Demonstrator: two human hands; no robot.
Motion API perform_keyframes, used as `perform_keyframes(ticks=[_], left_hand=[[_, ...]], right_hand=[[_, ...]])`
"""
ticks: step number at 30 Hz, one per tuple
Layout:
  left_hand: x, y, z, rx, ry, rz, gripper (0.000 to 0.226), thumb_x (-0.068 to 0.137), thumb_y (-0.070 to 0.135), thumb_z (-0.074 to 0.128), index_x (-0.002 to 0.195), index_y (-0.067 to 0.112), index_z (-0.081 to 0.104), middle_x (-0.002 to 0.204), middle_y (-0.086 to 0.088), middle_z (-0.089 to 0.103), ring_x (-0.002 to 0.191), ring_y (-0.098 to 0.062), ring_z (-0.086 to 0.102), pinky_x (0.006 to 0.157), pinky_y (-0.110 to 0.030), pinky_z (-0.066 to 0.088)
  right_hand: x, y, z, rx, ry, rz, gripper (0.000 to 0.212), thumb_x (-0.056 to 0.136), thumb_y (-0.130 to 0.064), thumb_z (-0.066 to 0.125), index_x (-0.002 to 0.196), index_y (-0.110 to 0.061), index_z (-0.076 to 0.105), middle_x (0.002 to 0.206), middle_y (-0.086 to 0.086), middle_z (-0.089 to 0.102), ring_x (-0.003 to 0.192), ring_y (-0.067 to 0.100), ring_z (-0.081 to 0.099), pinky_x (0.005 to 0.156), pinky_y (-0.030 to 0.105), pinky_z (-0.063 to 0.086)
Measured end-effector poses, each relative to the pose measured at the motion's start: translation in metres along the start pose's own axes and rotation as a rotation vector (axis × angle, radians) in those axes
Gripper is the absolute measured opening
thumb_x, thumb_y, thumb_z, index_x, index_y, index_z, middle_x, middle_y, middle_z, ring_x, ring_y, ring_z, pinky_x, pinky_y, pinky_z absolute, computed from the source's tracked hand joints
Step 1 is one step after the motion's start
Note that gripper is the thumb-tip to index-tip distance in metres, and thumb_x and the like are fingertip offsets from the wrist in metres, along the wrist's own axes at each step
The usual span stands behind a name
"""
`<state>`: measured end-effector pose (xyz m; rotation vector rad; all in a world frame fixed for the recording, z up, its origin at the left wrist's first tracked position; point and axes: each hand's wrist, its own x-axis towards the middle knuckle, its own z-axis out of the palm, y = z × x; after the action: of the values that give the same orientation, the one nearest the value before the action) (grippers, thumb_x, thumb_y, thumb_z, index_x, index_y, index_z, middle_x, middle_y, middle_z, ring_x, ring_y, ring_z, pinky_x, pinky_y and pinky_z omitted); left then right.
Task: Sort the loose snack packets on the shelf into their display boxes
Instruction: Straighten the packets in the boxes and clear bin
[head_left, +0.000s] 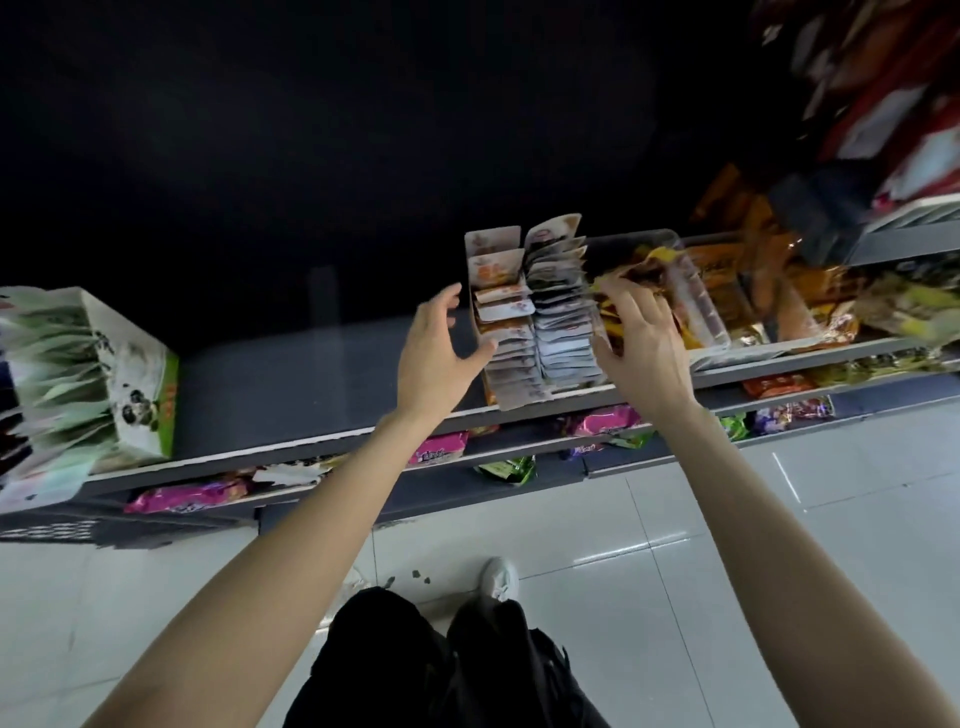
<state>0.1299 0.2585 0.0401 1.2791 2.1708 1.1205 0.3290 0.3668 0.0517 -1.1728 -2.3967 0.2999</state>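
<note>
Most of the sorting looks done: the display box (535, 322) on the shelf (311, 374) holds two packed rows of packets, while orange packets (644, 275) just right of the box lie loose in a clear tray. My left hand (441, 353) hovers spread beside the box, its grip empty. My right hand (644, 343) reaches into those loose packets; whether its grip has closed on one, I cannot tell.

One head-worn wide-angle view looks steeply down, close over the shelf (291, 384) front edge and floor (779, 519)

green panda-print box (140, 384), pink packets (439, 448), orange packets (727, 291), white floor tiles (779, 545)
</note>
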Motion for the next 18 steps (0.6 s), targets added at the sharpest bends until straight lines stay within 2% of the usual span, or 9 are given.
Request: perform_keyframes(ticks=[2, 5, 7, 9, 11, 13, 15, 18], left_hand=[[0.015, 0.003, 0.009, 0.101, 0.027, 0.055, 0.080, 0.077, 0.038, 0.074, 0.143, 0.023, 0.030, 0.140, 0.000, 0.040, 0.124, -0.014, 0.044, 0.094, -0.037, 0.047], [0.030, 0.007, 0.016, 0.261, 0.065, 0.150, 0.080, 0.076, 0.038, 0.075, 0.141, 0.020, 0.033, 0.138, -0.003, 0.041, 0.125, -0.019, 0.041, 0.096, -0.035, 0.042], [0.032, 0.010, 0.020, 0.389, 0.101, 0.280, 0.076, 0.076, 0.038, 0.074, 0.139, 0.016, 0.038, 0.136, -0.006, 0.044, 0.124, -0.022, 0.041, 0.100, -0.034, 0.037], [0.035, 0.013, 0.025, 0.481, 0.122, 0.368, 0.075, 0.075, 0.040, 0.072, 0.137, 0.014, 0.040, 0.135, -0.007, 0.046, 0.124, -0.025, 0.040, 0.103, -0.038, 0.035], [0.042, 0.014, 0.030, 0.565, 0.120, 0.412, 0.077, 0.074, 0.045, 0.071, 0.137, 0.013, 0.039, 0.136, -0.008, 0.045, 0.128, -0.026, 0.037, 0.109, -0.042, 0.028], [0.052, 0.015, 0.036, 0.657, 0.102, 0.451, 0.084, 0.072, 0.050, 0.070, 0.139, 0.012, 0.037, 0.141, -0.008, 0.042, 0.133, -0.025, 0.031, 0.114, -0.045, 0.017], [0.063, 0.017, 0.040, 0.722, 0.044, 0.460, 0.093, 0.072, 0.056, 0.067, 0.144, 0.011, 0.030, 0.149, -0.007, 0.033, 0.140, -0.024, 0.022, 0.116, -0.047, 0.006], [0.077, 0.020, 0.044, 0.794, -0.074, 0.408, 0.101, 0.074, 0.062, 0.062, 0.149, 0.012, 0.016, 0.157, -0.004, 0.016, 0.145, -0.021, 0.009, 0.115, -0.049, -0.005]], right_hand=[[0.026, 0.012, 0.007, -0.014, -0.076, -0.047, 0.068, 0.082, -0.014, 0.069, 0.141, -0.008, 0.038, 0.143, 0.014, 0.041, 0.127, 0.035, 0.038, 0.103, 0.043, 0.037], [0.069, 0.019, 0.012, -0.056, -0.171, -0.148, 0.088, 0.078, -0.029, 0.074, 0.148, -0.009, 0.024, 0.152, 0.015, 0.022, 0.140, 0.034, 0.019, 0.113, 0.044, 0.024], [0.095, 0.019, 0.016, -0.136, -0.300, -0.206, 0.112, 0.071, -0.044, 0.077, 0.151, -0.012, 0.006, 0.157, 0.014, 0.004, 0.144, 0.033, 0.001, 0.117, 0.047, 0.010], [0.112, 0.018, 0.019, -0.255, -0.434, -0.221, 0.127, 0.065, -0.053, 0.079, 0.150, -0.015, -0.008, 0.158, 0.013, -0.002, 0.145, 0.031, -0.004, 0.117, 0.048, 0.002], [0.118, 0.016, 0.020, -0.332, -0.493, -0.231, 0.125, 0.064, -0.057, 0.077, 0.151, -0.017, -0.003, 0.155, 0.014, 0.011, 0.143, 0.033, 0.009, 0.116, 0.048, 0.009], [0.117, 0.017, 0.017, -0.381, -0.495, -0.283, 0.104, 0.070, -0.058, 0.071, 0.149, -0.018, 0.016, 0.149, 0.014, 0.024, 0.138, 0.034, 0.021, 0.112, 0.046, 0.022], [0.115, 0.023, 0.016, -0.397, -0.504, -0.329, 0.088, 0.075, -0.056, 0.067, 0.145, -0.019, 0.028, 0.147, 0.013, 0.027, 0.135, 0.034, 0.024, 0.109, 0.045, 0.027], [0.109, 0.032, 0.016, -0.339, -0.625, -0.279, 0.096, 0.074, -0.049, 0.072, 0.148, -0.020, 0.018, 0.152, 0.012, 0.021, 0.137, 0.031, 0.026, 0.111, 0.043, 0.026]])
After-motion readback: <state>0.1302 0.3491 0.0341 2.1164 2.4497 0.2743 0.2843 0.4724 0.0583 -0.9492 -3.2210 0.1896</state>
